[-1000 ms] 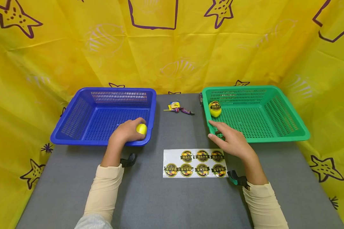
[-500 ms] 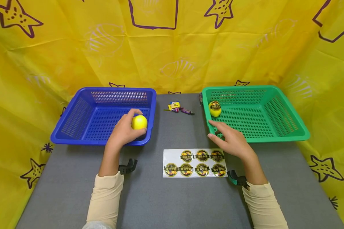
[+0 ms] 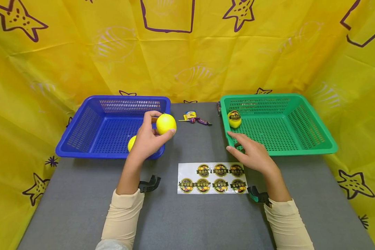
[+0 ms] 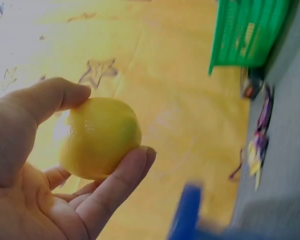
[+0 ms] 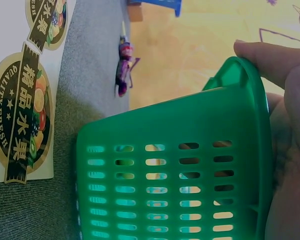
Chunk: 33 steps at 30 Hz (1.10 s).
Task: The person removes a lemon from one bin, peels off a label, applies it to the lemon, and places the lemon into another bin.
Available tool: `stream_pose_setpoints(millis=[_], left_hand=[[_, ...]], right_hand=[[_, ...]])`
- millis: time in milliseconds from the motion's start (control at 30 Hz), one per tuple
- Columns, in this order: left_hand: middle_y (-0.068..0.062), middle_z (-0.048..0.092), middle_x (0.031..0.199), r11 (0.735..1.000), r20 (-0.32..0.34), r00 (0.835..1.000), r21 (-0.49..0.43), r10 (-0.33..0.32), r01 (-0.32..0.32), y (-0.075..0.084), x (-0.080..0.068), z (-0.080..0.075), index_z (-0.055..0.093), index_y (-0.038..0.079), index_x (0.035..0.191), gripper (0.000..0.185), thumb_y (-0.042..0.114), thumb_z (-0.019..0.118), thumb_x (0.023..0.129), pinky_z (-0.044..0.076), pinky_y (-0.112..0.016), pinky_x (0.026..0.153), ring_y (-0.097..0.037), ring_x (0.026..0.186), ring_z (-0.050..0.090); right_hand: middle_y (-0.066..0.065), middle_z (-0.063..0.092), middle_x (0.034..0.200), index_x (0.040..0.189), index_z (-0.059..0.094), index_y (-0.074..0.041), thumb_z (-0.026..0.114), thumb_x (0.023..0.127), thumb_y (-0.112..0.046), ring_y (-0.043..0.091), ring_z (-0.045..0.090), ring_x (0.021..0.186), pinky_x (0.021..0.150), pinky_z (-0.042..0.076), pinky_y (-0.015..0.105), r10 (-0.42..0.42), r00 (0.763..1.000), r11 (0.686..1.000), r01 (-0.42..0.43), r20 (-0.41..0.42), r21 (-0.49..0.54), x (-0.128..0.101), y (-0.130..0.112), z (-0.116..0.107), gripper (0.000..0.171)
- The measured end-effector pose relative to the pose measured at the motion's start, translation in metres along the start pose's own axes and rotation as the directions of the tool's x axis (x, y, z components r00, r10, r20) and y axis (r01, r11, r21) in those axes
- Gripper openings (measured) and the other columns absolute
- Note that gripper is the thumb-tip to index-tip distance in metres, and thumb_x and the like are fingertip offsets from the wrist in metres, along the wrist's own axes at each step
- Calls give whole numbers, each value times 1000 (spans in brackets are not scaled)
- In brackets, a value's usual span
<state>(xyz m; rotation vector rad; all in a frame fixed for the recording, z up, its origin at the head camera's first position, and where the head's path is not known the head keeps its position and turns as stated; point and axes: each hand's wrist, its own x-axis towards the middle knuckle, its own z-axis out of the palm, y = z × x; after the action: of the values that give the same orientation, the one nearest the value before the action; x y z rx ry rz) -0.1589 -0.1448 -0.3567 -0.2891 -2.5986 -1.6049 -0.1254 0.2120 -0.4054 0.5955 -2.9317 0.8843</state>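
Observation:
My left hand (image 3: 147, 139) holds a plain yellow lemon (image 3: 166, 124) between thumb and fingers, over the right rim of the blue basket (image 3: 92, 152). In the left wrist view the lemon (image 4: 101, 137) shows a faint greenish patch. Another lemon (image 3: 132, 143) lies in the blue basket, partly hidden behind my left hand. My right hand (image 3: 251, 152) rests at the near left corner of the green basket (image 3: 300, 151), thumb and fingers extended along its rim. Inside that basket, at the left wall, sits a lemon with a round dark label (image 3: 234, 119).
Between the hands, a white sheet of round fruit stickers (image 3: 187, 170) lies on the grey table (image 3: 187, 222); its upper left spot is bare. Some wrapped candies (image 3: 192, 118) lie between the baskets. A yellow patterned cloth (image 3: 187, 62) hangs behind.
My left hand has lifted the lemon out of the blue basket and moved it right, over the rim. Another lemon behind the hand has come into view. My right hand stays put.

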Motion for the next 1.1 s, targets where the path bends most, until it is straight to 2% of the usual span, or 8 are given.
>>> stream_pose_setpoints(millis=[133,267,433,533,633,767,900,1100], left_hand=[[-14,50,124,999,35,999,-35,12,-10,5,0,25,39,14,132,65,24,80,83,53,-35,69,-28,77,57],[-16,52,120,1000,85,996,-17,0,2,3,0,52,41,11,132,63,24,80,84,53,-35,69,-29,85,57],[-14,57,114,987,125,989,147,-82,63,-12,9,83,45,11,129,59,35,76,84,52,-38,72,-28,93,58],[-12,58,111,962,132,981,253,-142,105,-27,17,100,47,11,128,60,40,73,83,49,-40,74,-28,94,57],[-13,55,110,937,149,966,314,-210,155,-42,21,115,46,11,127,60,44,71,84,48,-41,75,-30,93,57],[-15,52,110,916,140,955,347,-261,199,-54,21,124,46,9,126,61,49,70,85,47,-42,77,-33,92,56],[-15,51,109,920,125,962,345,-243,188,-53,21,125,48,8,124,62,50,70,85,48,-44,76,-34,90,56],[-15,51,109,918,139,964,361,-228,165,-50,22,124,47,7,126,62,49,69,86,48,-42,76,-32,89,56]], right_hand=[[4,55,141,152,44,-18,58,101,-41,24,63,110,77,51,52,-6,1000,1000,6,-7,7,0,0,0,58],[5,49,148,152,44,-17,58,101,-40,27,62,115,81,50,56,-21,1000,1000,21,-12,18,-1,1,0,57],[5,48,149,152,44,-16,58,102,-40,28,62,116,81,50,56,-22,1000,1000,22,-13,16,-1,2,0,57],[6,49,147,152,44,-17,58,101,-41,27,62,115,80,51,55,-17,1000,1000,17,-14,12,-1,3,-1,57],[5,50,146,152,45,-17,58,101,-41,27,63,115,78,51,54,-17,1000,1000,17,-14,9,-1,3,0,57],[5,50,146,152,44,-18,58,101,-41,27,63,114,76,51,53,-20,1000,1000,20,-10,10,0,1,1,58],[4,50,146,152,44,-18,57,101,-42,27,63,114,77,50,53,-15,1000,1000,15,-13,10,0,1,1,58],[4,50,147,153,43,-19,57,102,-43,26,63,115,79,50,54,-8,1000,1000,8,-5,13,1,2,0,58]])
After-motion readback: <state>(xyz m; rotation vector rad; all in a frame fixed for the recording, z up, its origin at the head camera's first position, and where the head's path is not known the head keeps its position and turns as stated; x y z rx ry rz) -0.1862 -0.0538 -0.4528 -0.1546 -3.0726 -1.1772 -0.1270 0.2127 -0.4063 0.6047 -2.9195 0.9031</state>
